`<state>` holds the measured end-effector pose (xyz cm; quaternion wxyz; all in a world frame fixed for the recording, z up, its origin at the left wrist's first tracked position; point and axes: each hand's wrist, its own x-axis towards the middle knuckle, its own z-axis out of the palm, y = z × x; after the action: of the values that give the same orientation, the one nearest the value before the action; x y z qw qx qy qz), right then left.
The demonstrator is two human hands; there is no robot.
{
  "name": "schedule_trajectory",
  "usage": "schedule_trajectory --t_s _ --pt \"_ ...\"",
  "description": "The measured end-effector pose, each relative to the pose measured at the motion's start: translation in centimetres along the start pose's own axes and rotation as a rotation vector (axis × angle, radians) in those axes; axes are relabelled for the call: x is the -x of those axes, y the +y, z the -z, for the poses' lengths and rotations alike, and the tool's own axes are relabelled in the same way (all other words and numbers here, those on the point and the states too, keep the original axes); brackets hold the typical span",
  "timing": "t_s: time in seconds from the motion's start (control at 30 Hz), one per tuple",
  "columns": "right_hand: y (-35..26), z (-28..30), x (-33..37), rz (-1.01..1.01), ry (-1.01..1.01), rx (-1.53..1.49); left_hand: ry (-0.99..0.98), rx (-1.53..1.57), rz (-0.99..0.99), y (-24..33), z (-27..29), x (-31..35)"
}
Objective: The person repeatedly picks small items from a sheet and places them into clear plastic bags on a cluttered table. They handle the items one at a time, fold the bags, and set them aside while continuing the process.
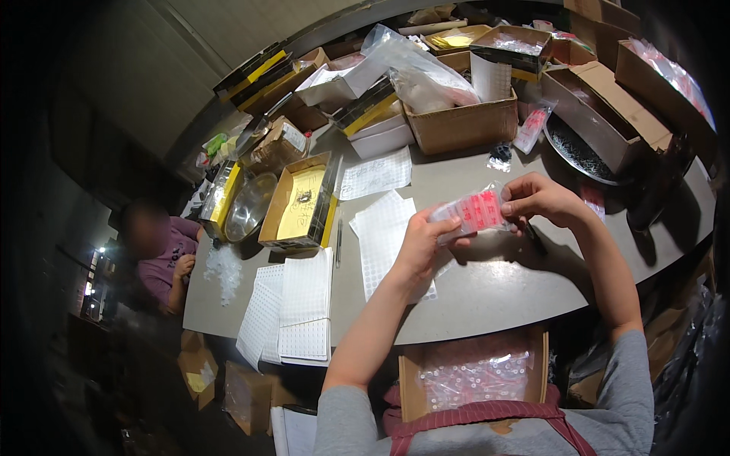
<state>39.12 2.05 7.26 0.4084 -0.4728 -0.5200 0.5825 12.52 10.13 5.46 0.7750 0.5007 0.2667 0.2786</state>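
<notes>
Over the grey table I hold a stack of small clear plastic bags (477, 212) with red printing. My left hand (423, 242) grips their left end, thumb on top and fingers underneath. At the other end, my right hand (541, 201) pinches the upper right corner with its fingertips. A dark pen-like object (537, 240) lies below my right hand, partly in shadow. Sheets of round white stickers (380, 228) lie beside and partly under my left forearm. Close to my body is an open cardboard box (409, 380) of filled clear bags (475, 372) with small round white pieces showing.
Cardboard boxes (460, 131) crowd the table's far side. A round tray of small black pieces (582, 156) stands at right. To the left are a metal bowl (251, 207), a box with yellow paper (331, 228), sticker stacks (306, 300) and clear plastic pieces (223, 273). Another person (169, 247) sits at far left.
</notes>
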Motion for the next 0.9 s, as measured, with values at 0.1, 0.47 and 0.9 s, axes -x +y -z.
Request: schedule_trajectory --t_s 0.1,0.47,0.9 --pt "-0.8 -0.6 0.3 0.023 0.048 -0.083 0.260 -0.524 -0.370 -2.2 1.9 -1.4" --pt "2.6 -6.7 -0.1 0.328 0.087 0.356 -0.138 -0.585 -0.273 -0.6 -2.0 1.9" --pt "2.8 -5.8 -1.2 0.174 -0.028 -0.162 -0.135 -0.362 -0.278 -1.6 -1.0 1.2"
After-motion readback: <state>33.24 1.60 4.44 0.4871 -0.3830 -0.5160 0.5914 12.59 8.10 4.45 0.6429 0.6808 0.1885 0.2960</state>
